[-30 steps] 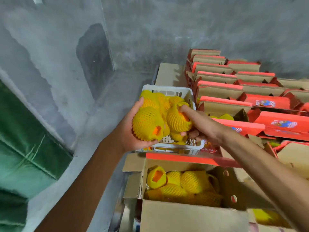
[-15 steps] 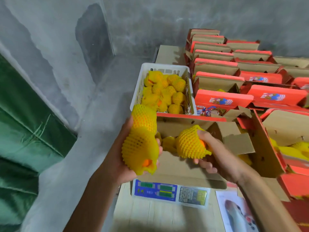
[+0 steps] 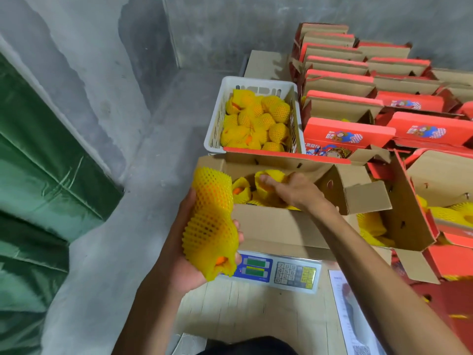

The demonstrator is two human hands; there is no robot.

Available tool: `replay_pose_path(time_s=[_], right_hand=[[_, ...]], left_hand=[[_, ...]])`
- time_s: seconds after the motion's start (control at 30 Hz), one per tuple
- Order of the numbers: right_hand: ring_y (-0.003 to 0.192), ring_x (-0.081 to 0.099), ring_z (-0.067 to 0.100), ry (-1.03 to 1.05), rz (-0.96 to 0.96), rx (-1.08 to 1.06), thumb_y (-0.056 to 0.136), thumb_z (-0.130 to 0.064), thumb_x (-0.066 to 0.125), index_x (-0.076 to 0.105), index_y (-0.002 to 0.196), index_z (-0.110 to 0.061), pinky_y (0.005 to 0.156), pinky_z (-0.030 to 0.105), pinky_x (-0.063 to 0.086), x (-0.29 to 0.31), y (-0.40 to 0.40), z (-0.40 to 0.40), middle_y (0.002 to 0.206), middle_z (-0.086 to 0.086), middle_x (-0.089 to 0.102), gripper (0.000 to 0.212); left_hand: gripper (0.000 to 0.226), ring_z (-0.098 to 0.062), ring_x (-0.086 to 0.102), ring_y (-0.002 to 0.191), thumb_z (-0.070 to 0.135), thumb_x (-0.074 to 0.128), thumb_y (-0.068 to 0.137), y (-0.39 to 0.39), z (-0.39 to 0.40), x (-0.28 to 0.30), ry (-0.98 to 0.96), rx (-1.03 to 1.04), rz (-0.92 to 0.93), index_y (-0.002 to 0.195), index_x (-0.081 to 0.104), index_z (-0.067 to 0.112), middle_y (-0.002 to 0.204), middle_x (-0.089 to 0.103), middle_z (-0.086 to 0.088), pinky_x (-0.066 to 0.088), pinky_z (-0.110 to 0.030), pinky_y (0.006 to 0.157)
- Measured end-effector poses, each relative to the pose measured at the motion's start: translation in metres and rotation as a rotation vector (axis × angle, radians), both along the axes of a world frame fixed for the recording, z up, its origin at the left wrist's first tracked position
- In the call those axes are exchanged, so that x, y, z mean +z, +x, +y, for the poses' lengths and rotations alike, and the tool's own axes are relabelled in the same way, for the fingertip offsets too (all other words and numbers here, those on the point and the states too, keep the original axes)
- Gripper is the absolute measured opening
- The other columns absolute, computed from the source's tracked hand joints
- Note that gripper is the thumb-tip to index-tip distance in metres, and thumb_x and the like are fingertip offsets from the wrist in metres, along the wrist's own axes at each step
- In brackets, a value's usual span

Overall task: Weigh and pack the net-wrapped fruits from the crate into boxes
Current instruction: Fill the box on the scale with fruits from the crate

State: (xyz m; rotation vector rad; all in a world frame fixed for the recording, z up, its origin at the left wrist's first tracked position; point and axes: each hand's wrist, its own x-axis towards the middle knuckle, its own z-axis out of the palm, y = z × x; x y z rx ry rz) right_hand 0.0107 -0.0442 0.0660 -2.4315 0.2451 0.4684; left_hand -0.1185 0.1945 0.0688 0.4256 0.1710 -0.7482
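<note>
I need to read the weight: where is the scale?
In the head view the scale sits low centre, under the open box, beside the left hand.

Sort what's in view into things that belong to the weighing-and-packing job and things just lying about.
Job: left hand gripping two netted fruits; right hand placing one in the open box; scale; white crate.
Lying about: green tarp; printed sheet.

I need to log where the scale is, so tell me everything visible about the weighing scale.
The weighing scale shows only its front panel: a blue display section with green readout windows, and beside it a grey keypad with some yellow keys. It sits on a pale wooden surface. An open cardboard box stands on it and hides its platform. The left hand, holding netted fruit, overlaps its left end.
</note>
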Motion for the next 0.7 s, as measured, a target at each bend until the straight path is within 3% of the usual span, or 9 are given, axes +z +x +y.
replay_pose_path(time_s=[0.1,0.13,0.23,0.33,0.4,0.47,0.57,0.7], right_hand=[[0.094,0.069,0.033,0.024,-0.132,-0.059,0.055,-0.104,0.05,0.07,0.096,-0.015,0.089,0.047,0.056,-0.001,-0.009,-0.002,0.095,0.01,0.074,0.1],[0.096,0.069,0.033,-0.008,-0.164,-0.084,0.056,-0.103,0.051,0.069,0.098,-0.015,0.089,0.047,0.056,0.0,-0.012,-0.005,0.095,0.01,0.074,0.099],[0.113,0.066,0.031,-0.011,-0.248,-0.099,0.076,-0.082,0.063,0.066,0.123,-0.019,0.098,0.045,0.053,0.006,-0.02,-0.009,0.111,0.009,0.074,0.079],[0.107,0.068,0.029,0.054,-0.395,-0.073,0.086,-0.065,0.068,0.071,0.111,-0.022,0.093,0.044,0.055,0.02,-0.03,-0.007,0.105,0.005,0.075,0.049],[0.091,0.073,0.022,0.158,-0.43,-0.055,0.083,-0.064,0.072,0.072,0.101,-0.022,0.086,0.044,0.058,0.029,-0.043,0.001,0.09,-0.001,0.076,0.046],[0.079,0.075,0.019,0.369,-0.369,-0.037,0.075,-0.068,0.075,0.073,0.098,-0.02,0.082,0.048,0.06,0.04,-0.062,0.016,0.082,-0.001,0.078,0.053],[0.08,0.077,0.027,0.638,-0.203,0.055,0.076,-0.061,0.079,0.074,0.101,-0.014,0.084,0.055,0.061,0.047,-0.082,0.035,0.084,0.007,0.078,0.053],[0.08,0.074,0.023,0.725,-0.112,0.141,0.087,-0.043,0.078,0.068,0.114,-0.008,0.082,0.047,0.06,0.049,-0.083,0.043,0.095,0.022,0.075,0.046]], left_hand=[[0.07,-0.034,0.065,0.095,0.072,0.063,0.085,-0.007,-0.001,-0.003,0.018,0.014,-0.01,0.128,0.046,0.02,0.107,0.062,-0.016,0.056,-0.045,0.074],[0.069,-0.033,0.065,0.096,0.072,0.062,0.086,-0.008,-0.002,-0.004,0.019,0.016,-0.008,0.129,0.046,0.02,0.108,0.061,-0.016,0.056,-0.044,0.074],[0.07,-0.032,0.065,0.097,0.074,0.057,0.088,-0.01,-0.005,-0.006,0.027,0.018,0.003,0.131,0.044,0.021,0.11,0.059,-0.014,0.056,-0.044,0.076],[0.071,-0.03,0.065,0.098,0.076,0.056,0.088,-0.011,-0.009,-0.008,0.041,0.018,0.02,0.131,0.044,0.021,0.11,0.059,-0.012,0.056,-0.042,0.076],[0.071,-0.028,0.064,0.097,0.078,0.053,0.087,-0.011,-0.011,-0.009,0.059,0.011,0.028,0.13,0.046,0.022,0.11,0.057,-0.011,0.056,-0.041,0.076],[0.072,-0.028,0.063,0.095,0.079,0.048,0.088,-0.011,-0.013,-0.008,0.093,0.002,0.03,0.129,0.049,0.02,0.108,0.055,-0.011,0.057,-0.04,0.075],[0.078,-0.028,0.058,0.094,0.08,0.044,0.087,-0.008,-0.013,-0.006,0.2,0.011,-0.003,0.133,0.053,0.017,0.106,0.055,-0.012,0.058,-0.04,0.071],[0.079,-0.027,0.053,0.096,0.075,0.054,0.086,-0.002,-0.005,0.0,0.209,0.026,-0.044,0.139,0.052,0.017,0.108,0.054,-0.011,0.058,-0.04,0.068]])
